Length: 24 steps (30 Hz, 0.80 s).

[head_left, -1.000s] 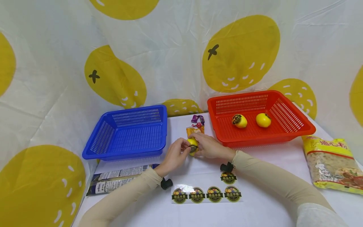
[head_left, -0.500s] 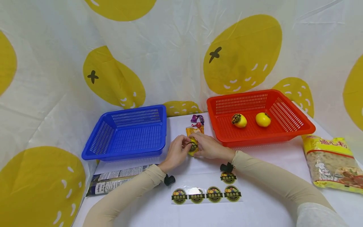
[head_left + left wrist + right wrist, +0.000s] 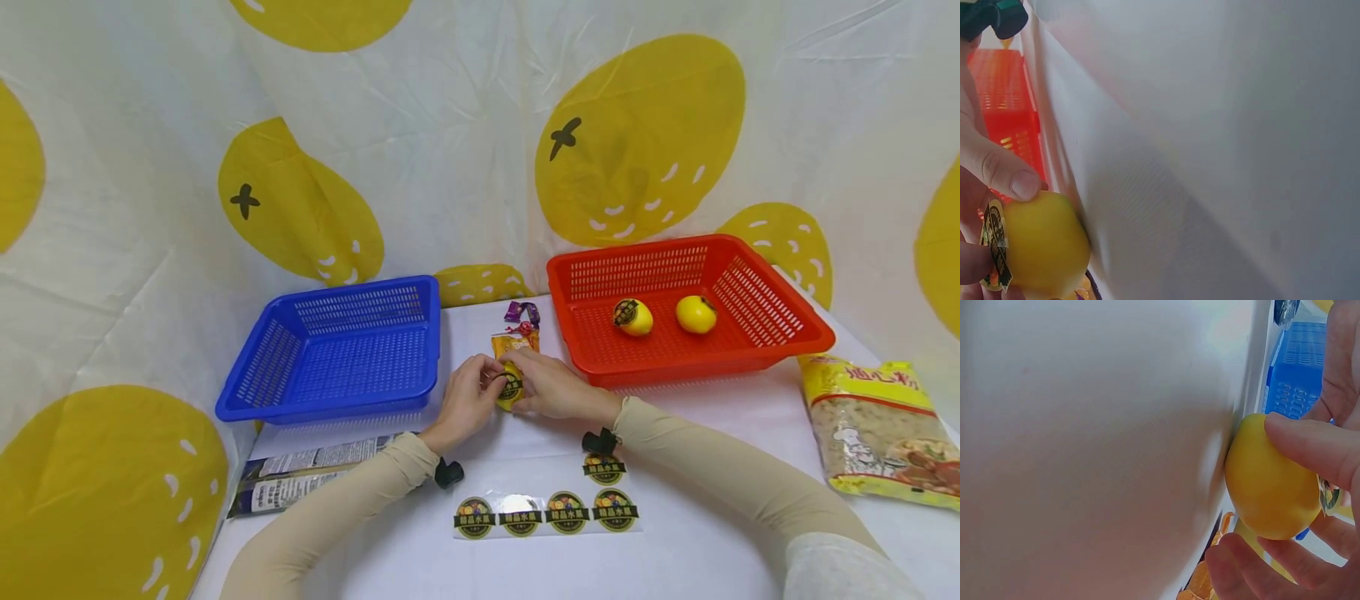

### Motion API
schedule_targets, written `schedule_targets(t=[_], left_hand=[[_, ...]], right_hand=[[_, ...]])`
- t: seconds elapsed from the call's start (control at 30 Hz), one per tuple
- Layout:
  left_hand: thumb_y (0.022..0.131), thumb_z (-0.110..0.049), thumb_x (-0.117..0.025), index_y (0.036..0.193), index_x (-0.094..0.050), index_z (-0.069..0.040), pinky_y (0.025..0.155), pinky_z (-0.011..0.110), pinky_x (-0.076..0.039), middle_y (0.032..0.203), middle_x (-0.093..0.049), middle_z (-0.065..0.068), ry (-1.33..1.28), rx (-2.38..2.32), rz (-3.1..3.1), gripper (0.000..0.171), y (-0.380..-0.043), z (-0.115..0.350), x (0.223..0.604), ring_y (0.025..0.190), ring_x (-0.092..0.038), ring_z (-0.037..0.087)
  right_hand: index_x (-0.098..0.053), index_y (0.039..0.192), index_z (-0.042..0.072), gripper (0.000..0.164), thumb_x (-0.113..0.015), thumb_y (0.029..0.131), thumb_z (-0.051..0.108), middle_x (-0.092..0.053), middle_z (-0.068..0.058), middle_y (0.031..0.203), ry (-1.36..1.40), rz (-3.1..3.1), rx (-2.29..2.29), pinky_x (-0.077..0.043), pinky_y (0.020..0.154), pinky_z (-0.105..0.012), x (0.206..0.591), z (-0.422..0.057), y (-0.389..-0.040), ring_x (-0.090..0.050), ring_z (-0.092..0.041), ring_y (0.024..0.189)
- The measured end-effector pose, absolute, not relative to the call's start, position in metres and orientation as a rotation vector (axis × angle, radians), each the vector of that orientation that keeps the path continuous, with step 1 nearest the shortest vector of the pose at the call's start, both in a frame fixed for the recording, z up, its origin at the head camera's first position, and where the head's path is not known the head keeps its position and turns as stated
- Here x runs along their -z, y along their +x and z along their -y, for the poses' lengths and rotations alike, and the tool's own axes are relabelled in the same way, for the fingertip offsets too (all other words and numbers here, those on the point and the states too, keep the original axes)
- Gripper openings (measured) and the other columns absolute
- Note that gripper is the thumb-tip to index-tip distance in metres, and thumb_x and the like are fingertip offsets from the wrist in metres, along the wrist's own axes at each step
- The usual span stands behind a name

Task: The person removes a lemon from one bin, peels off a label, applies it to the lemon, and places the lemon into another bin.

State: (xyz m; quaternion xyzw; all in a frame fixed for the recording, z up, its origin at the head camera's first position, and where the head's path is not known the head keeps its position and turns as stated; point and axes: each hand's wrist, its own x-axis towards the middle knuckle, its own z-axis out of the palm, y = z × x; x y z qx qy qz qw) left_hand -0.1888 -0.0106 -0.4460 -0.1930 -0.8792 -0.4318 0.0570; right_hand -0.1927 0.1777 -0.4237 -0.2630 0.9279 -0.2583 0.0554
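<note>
A yellow persimmon (image 3: 509, 402) stands on the white table between my hands. My right hand (image 3: 553, 387) grips it from the right, its thumb on the near side of the fruit. On the persimmon's face lies a round black-and-gold sticker (image 3: 513, 386), whose edges stand away from the skin in the left wrist view. My left hand (image 3: 468, 400) pinches the left edge of that sticker with curled fingers and thumb. The same fruit (image 3: 1272, 481) shows in the right wrist view, with the sticker (image 3: 1330, 495) partly hidden behind the right thumb.
A blue basket (image 3: 330, 412) stands on the left. The red basket (image 3: 675, 365) on the right holds two persimmons, one stickered. A clear sheet with several stickers (image 3: 567, 512) lies in front, packets (image 3: 277, 492) at left, a food bag (image 3: 877, 425) at right.
The left hand has moved slightly up and its wrist has turned. The sticker now lies flatter and faces up more plainly on the fruit. The right hand has stayed put.
</note>
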Motion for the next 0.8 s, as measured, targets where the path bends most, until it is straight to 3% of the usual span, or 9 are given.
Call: schedule_targets(t=[0.33,0.63,0.8], left_hand=[[0.095,-0.015,-0.073,0.107,-0.067,-0.011,0.075,0.024,-0.055,0.100,-0.071,0.004,-0.566,1.293,2.653,0.014,-0.1888,0.0085,0.4440,0.087,-0.066,0.016],[0.094,-0.019,-0.075,0.102,-0.075,-0.013,0.073,0.023,-0.055,0.098,-0.067,0.004,-0.519,1.225,2.665,0.009,-0.1872,0.0094,0.4454,0.087,-0.067,0.017],[0.092,-0.019,-0.077,0.105,-0.079,-0.012,0.076,0.031,-0.059,0.100,-0.071,0.004,-0.570,1.232,2.637,0.015,-0.1856,0.0134,0.4466,0.089,-0.070,0.019]], right_hand=[[-0.051,0.142,0.016,0.075,-0.090,0.079,0.020,-0.060,-0.006,0.128,-0.766,-2.805,0.790,-0.049,0.066,-0.024,0.4215,-0.1784,-0.1909,-0.054,-0.011,0.074],[-0.052,0.139,0.017,0.072,-0.091,0.078,0.022,-0.062,-0.005,0.118,-0.761,-2.805,0.795,-0.048,0.068,-0.026,0.4214,-0.1788,-0.1922,-0.054,-0.013,0.077],[-0.054,0.136,0.017,0.069,-0.090,0.078,0.022,-0.063,-0.005,0.119,-0.771,-2.814,0.789,-0.049,0.071,-0.029,0.4214,-0.1786,-0.1927,-0.054,-0.014,0.079]])
